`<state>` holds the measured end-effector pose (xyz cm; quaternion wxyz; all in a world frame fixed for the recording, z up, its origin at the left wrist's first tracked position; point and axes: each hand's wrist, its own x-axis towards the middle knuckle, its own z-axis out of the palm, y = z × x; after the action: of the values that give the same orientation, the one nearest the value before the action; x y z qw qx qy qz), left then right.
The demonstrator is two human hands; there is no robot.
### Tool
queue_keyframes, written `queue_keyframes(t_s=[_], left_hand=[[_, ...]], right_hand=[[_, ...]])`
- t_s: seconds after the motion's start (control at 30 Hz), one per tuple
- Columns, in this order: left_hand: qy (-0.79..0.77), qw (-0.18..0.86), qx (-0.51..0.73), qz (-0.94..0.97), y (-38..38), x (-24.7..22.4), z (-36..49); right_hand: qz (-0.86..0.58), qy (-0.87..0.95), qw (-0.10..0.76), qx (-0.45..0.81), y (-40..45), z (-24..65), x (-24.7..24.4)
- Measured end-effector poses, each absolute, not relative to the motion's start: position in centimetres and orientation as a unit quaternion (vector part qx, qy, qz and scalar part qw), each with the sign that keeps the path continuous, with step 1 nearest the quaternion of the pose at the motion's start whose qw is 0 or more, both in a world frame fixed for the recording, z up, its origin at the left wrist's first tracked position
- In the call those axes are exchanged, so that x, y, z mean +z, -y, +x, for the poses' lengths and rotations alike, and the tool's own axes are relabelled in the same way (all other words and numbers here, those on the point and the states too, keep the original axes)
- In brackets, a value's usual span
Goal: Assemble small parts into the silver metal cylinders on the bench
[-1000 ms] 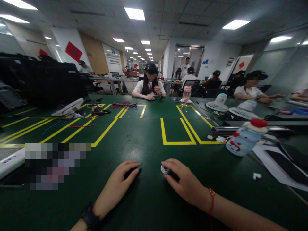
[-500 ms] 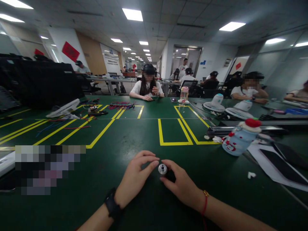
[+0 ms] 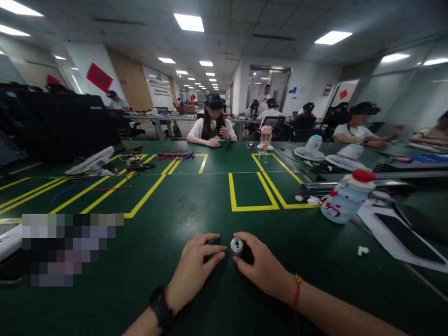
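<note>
A small silver metal cylinder (image 3: 237, 245), with dark holes in its round top face, stands upright just above or on the green table. My right hand (image 3: 261, 261) grips it from the right side, thumb in front and index finger behind. To the left, my left hand (image 3: 199, 259) is held low with fingers stretched toward the cylinder. Its thumb and index tips come close together but a gap shows, and I see nothing between them. A dark band sits on my left wrist, a red cord on my right.
Yellow tape lines (image 3: 257, 208) mark the green table. A blue bottle with a red top (image 3: 345, 196), white paper (image 3: 380, 233) and small white pieces (image 3: 363, 250) lie right. Wires (image 3: 175, 154) and a white fan (image 3: 90, 161) are far left. A person (image 3: 213, 123) sits opposite.
My left hand has moved slightly down and left, away from the cylinder. The right hand keeps its hold on it. The whole view has shifted slightly.
</note>
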<state>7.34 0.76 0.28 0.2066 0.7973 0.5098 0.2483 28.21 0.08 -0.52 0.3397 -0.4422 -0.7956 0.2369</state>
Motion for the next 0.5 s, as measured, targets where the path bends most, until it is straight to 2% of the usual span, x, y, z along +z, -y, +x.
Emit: queue_keyframes(t_s=[0.2,0.5], left_hand=[[-0.518,0.213,0.28,0.78,-0.85,0.36,7.47],[-0.508,0.157,0.217,0.819,-0.67,-0.27,7.63]], right_hand=[[-0.443,0.797,0.334,0.238,-0.1,28.15,-0.34],[-0.438,0.802,0.332,0.234,-0.13,27.97,-0.33]])
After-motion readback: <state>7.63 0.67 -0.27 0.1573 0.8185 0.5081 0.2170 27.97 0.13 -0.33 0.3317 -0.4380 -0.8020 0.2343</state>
